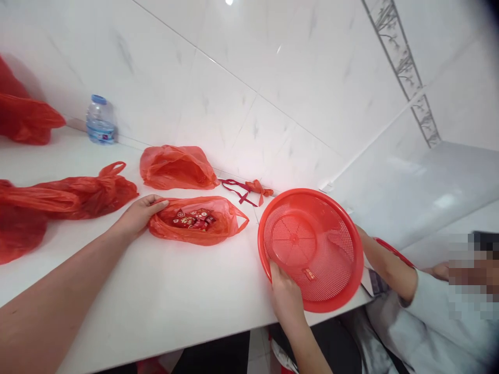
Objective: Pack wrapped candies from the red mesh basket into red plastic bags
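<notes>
My left hand [146, 212] pinches the left edge of a red plastic bag [191, 238] that lies with its mouth open on the white table. Inside the bag are several small red packets [200, 222] with gold and white print. On the right, a red plastic colander basket [294, 236] is tilted so that its inside shows. My right hand [286, 291] grips its near left rim, fingers over the edge. One small red and gold piece [310, 274] shows in the basket; whether it is a packet or a label I cannot tell.
Another red bag [175, 171] lies behind, beside dark red ribbons [239, 189]. More red bags [78, 195] are at left, near a water bottle [100, 122] against the tiled wall. At right sits another person [393, 275], one arm reaching behind the basket. The white table [175, 296] ends near me.
</notes>
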`<move>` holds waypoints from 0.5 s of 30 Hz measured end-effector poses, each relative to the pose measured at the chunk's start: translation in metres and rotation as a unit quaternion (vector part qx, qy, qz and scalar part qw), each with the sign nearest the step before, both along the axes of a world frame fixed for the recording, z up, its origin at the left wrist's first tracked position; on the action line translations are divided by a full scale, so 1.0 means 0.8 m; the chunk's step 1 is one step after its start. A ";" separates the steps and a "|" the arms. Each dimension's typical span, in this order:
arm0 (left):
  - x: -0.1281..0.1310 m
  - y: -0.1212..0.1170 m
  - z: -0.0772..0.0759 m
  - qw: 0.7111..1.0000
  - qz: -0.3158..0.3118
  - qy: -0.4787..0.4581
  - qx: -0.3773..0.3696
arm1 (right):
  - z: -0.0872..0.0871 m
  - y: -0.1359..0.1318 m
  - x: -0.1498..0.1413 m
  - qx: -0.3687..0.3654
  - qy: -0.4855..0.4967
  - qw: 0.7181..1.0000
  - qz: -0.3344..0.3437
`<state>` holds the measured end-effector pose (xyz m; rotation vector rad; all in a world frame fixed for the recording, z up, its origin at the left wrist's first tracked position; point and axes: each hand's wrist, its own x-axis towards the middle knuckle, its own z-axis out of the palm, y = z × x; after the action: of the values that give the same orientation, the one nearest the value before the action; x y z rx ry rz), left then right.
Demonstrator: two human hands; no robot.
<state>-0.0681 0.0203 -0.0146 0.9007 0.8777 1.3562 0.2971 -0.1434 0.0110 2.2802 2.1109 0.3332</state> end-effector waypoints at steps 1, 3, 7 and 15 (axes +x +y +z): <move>-0.001 0.000 -0.001 1.000 -0.004 0.006 0.002 | 0.000 0.000 0.000 0.005 0.003 1.000 0.002; -0.004 0.000 -0.004 1.000 -0.008 0.020 0.002 | 0.000 0.001 0.000 0.011 0.016 1.000 0.005; -0.007 0.007 -0.008 0.998 0.000 0.050 -0.031 | 0.003 -0.001 -0.003 0.026 0.079 0.997 0.004; -0.003 0.008 -0.006 0.997 0.008 0.059 -0.042 | 0.032 0.014 0.086 0.009 0.270 0.963 -0.022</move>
<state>-0.0707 0.0270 -0.0190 0.9176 1.0278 1.2790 0.3660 -0.1321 0.0369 2.6537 2.2610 -0.3154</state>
